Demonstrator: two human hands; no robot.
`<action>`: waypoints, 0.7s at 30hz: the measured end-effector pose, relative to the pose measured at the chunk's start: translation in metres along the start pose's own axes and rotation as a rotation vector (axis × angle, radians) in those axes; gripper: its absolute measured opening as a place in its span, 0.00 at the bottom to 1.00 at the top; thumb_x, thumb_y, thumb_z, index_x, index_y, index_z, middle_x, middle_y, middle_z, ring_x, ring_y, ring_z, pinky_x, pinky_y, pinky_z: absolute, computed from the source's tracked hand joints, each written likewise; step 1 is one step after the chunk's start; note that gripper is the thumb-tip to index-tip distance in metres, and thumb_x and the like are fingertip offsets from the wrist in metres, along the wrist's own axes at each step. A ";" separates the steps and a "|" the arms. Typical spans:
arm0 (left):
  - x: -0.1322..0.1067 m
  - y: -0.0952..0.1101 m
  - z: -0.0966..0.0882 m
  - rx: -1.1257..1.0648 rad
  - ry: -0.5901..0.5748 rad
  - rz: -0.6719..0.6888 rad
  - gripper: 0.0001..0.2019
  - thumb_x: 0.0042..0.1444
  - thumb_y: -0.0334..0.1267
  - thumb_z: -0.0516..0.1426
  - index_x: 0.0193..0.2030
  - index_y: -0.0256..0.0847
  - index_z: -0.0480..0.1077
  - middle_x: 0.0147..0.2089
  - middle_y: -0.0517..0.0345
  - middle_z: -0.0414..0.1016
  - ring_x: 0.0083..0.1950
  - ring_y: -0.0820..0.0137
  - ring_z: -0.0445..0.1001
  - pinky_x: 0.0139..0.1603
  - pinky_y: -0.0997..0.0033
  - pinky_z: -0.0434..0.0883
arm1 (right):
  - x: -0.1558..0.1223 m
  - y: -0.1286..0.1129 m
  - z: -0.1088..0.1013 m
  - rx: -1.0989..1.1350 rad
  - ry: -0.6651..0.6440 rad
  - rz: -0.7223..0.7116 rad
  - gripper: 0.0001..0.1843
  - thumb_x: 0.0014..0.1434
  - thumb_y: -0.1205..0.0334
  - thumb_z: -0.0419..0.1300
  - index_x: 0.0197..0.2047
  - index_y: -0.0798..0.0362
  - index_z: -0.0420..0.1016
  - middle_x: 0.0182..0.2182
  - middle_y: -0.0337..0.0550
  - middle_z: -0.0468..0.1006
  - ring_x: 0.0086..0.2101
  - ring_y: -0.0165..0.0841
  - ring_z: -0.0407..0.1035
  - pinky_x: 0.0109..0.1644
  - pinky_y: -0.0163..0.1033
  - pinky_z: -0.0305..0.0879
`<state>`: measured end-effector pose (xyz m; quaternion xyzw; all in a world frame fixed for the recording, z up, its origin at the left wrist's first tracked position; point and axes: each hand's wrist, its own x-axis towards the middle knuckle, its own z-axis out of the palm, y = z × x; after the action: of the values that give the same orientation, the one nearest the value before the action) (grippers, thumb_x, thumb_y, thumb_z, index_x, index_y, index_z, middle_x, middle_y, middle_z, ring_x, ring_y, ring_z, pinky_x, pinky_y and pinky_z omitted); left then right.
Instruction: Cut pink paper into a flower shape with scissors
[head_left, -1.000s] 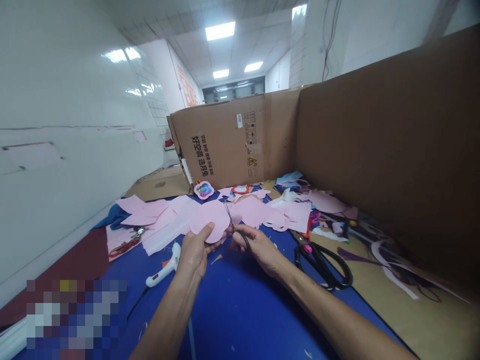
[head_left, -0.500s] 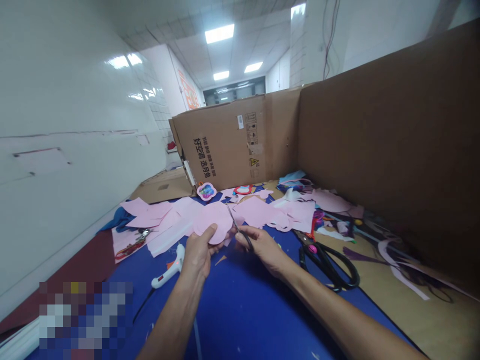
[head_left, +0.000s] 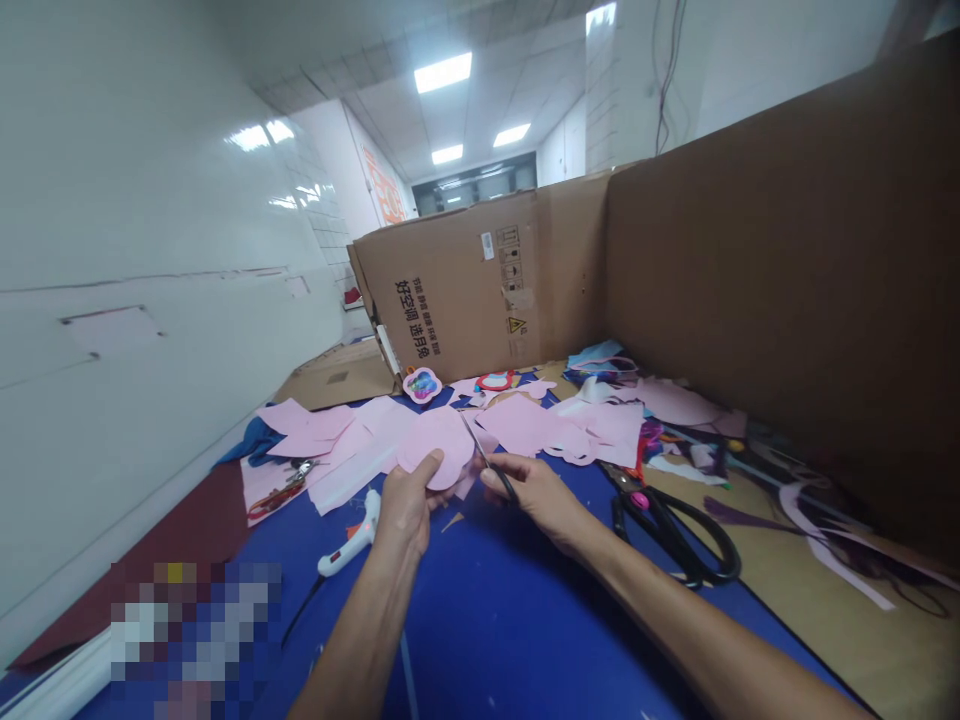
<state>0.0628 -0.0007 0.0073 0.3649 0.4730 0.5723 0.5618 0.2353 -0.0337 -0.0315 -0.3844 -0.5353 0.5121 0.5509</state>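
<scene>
My left hand [head_left: 409, 500] pinches a pink felt-like piece [head_left: 436, 442] with a rounded, scalloped outline, thumb on top and fingers underneath. In my right hand [head_left: 536, 490] is a small pair of dark-handled scissors [head_left: 501, 478]. Their blades point up and away, along the right edge of the pink piece; whether they touch it I cannot tell. More pink sheets [head_left: 517, 424] lie just behind both hands. A white glue gun [head_left: 352, 540] rests on the blue table surface [head_left: 480, 620] left of my left forearm.
Large black-handled shears [head_left: 675, 530] lie to the right. Cardboard walls [head_left: 465, 290] stand at the back and right. A flower-shaped badge [head_left: 422, 385] leans near the back wall. Small red-handled snips [head_left: 281, 490] lie on pink sheets at left. Ribbons and scraps [head_left: 817, 540] clutter the right side.
The whole view has shifted slightly, so things appear a little farther right. Both hands keep their hold on the pink piece and the scissors; the piece has turned slightly.
</scene>
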 end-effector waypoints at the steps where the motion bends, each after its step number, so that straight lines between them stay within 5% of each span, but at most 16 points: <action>1: 0.000 0.000 0.000 0.003 -0.002 0.001 0.20 0.54 0.32 0.69 0.53 0.34 0.76 0.39 0.44 0.85 0.30 0.62 0.84 0.29 0.69 0.79 | 0.000 0.000 0.000 0.000 -0.001 0.002 0.25 0.53 0.42 0.72 0.44 0.55 0.85 0.25 0.36 0.72 0.29 0.31 0.61 0.36 0.37 0.57; 21: 0.007 0.002 -0.008 0.026 -0.062 -0.015 0.19 0.56 0.30 0.66 0.55 0.32 0.75 0.42 0.40 0.85 0.31 0.61 0.84 0.29 0.68 0.80 | 0.000 -0.001 -0.007 -0.105 -0.030 0.014 0.24 0.54 0.45 0.71 0.47 0.54 0.85 0.27 0.36 0.73 0.30 0.32 0.62 0.38 0.38 0.57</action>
<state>0.0539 0.0052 0.0063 0.3864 0.4656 0.5503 0.5754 0.2421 -0.0326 -0.0317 -0.4089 -0.5671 0.4928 0.5181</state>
